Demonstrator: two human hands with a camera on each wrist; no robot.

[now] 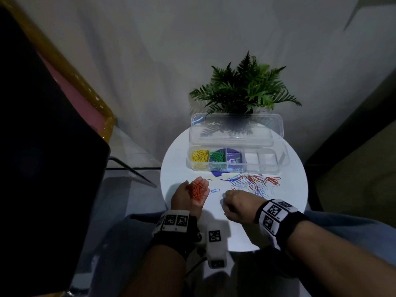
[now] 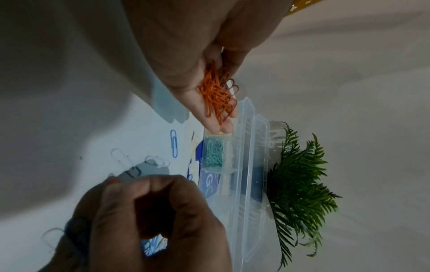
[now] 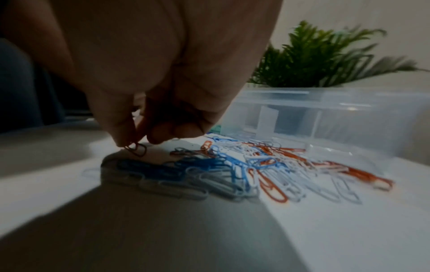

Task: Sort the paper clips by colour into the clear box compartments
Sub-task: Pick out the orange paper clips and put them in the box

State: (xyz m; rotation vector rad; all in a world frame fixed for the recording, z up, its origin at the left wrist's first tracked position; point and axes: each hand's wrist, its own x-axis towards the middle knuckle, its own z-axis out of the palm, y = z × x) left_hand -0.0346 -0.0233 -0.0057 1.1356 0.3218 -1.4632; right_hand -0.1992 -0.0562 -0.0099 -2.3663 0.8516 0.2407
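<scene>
A: Left hand (image 1: pixel 194 195) lies palm up, fingers relaxed, cradling a heap of orange clips (image 1: pixel 197 189).

B: And the right hand (image 1: pixel 237 205) has its grip pinched on one orange clip (image 3: pixel 136 148), just above the white worktop (image 1: pixel 293 189). Only the right wrist view shows that.

A: The mixed pile (image 1: pixel 255 183) of blue, white and orange lies before the clear box (image 1: pixel 265 166).

B: Two compartments filled: yellow clips (image 1: pixel 200 156), green clips (image 1: pixel 217 157).

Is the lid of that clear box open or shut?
Open. The lid stands tilted back behind the clear box, towards the plant, leaving the compartments uncovered, with yellow clips and green clips in view.
</scene>
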